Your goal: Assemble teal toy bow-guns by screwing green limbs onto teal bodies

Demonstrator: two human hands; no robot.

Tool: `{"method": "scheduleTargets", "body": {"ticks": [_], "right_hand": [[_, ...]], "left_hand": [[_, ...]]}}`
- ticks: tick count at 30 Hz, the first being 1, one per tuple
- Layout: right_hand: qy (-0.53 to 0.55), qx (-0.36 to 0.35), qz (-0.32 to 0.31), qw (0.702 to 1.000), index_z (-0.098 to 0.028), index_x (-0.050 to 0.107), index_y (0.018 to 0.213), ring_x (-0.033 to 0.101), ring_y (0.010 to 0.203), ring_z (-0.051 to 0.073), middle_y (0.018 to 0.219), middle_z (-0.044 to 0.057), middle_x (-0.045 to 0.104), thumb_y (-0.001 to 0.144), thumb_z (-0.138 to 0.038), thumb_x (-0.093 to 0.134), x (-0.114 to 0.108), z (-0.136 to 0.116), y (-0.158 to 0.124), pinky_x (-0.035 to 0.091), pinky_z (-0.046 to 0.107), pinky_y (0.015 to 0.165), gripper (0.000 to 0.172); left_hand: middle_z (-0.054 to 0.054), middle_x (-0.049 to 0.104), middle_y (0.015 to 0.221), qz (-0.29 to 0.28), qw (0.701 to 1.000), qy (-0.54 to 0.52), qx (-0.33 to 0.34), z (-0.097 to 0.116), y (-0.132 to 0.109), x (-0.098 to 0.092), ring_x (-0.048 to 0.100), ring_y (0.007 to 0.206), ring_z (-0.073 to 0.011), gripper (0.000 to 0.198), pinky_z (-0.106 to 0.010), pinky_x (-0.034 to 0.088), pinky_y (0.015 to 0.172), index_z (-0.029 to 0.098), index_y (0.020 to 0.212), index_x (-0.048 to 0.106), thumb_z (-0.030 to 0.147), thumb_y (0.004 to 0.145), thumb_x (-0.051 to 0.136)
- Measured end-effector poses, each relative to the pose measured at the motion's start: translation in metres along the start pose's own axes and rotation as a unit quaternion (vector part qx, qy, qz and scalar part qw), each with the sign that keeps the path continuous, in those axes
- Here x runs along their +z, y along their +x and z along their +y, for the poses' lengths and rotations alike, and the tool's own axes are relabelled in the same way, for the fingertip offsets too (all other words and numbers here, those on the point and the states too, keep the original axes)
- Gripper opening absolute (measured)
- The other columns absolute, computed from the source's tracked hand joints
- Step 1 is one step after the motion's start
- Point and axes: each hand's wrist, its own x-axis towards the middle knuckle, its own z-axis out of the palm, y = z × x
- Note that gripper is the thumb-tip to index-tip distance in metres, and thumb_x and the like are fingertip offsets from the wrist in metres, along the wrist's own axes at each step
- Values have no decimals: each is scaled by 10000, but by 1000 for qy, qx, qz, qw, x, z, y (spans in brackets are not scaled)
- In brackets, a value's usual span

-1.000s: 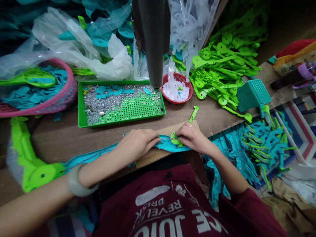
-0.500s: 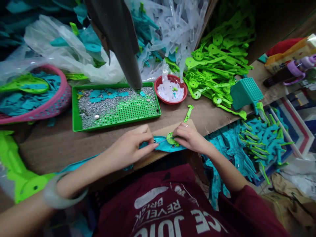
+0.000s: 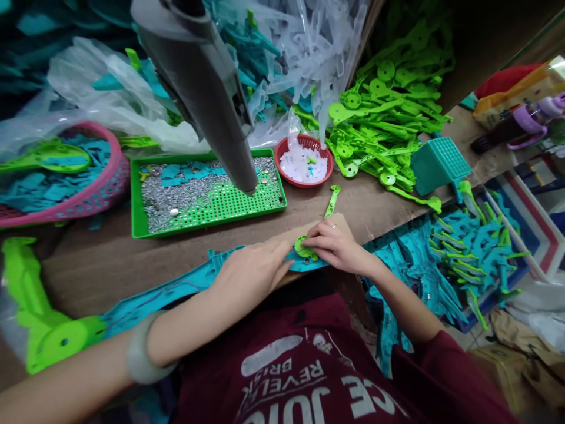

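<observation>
A long teal plastic part lies along the near edge of the wooden bench. My left hand rests on it with fingers pressed flat on its right end. My right hand pinches a round green plastic piece seated on that end, over a brown board. A slim green arm sticks out past the board toward the red bowl.
A grey machine arm hangs over a green tray of small metal pins. A red bowl of white bits, a pink basket, a green parts pile, a teal box, and a bin of teal parts surround me.
My left hand slid from a pinch near the teal part's end to lying flat on it. The view shifted, so the machine arm appears tilted and further left. The right hand barely moved.
</observation>
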Motion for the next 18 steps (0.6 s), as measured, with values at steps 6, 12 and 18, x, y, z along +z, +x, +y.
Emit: {"method": "scheduleTargets", "body": {"ticks": [6, 12, 18], "right_hand": [[-18, 36, 116, 992, -200, 657, 1125, 550, 1047, 217, 1096, 107, 578, 978, -187, 526, 12, 0, -3, 492, 401, 898, 198], [-18, 50, 131, 990, -200, 648, 1033, 585, 1008, 217, 1049, 92, 650, 978, -202, 521, 9, 7, -4, 470, 420, 916, 138], [-48, 30, 64, 996, -194, 653, 943, 572, 930, 194, 983, 68, 675, 999, -220, 540, -4, 11, 3, 435, 377, 892, 129]], "left_hand": [[-68, 703, 871, 30, 999, 36, 25, 0, 6, 4, 684, 781, -225, 255, -304, 462, 679, 191, 919, 656, 272, 1005, 430], [-61, 726, 930, 55, 998, 8, 38, -2, 5, 23, 682, 816, -212, 290, -298, 440, 676, 196, 940, 681, 301, 1015, 421], [-42, 726, 858, 60, 998, 23, -12, 0, 8, 21, 677, 770, -210, 264, -298, 400, 620, 206, 881, 673, 306, 983, 452]]}}
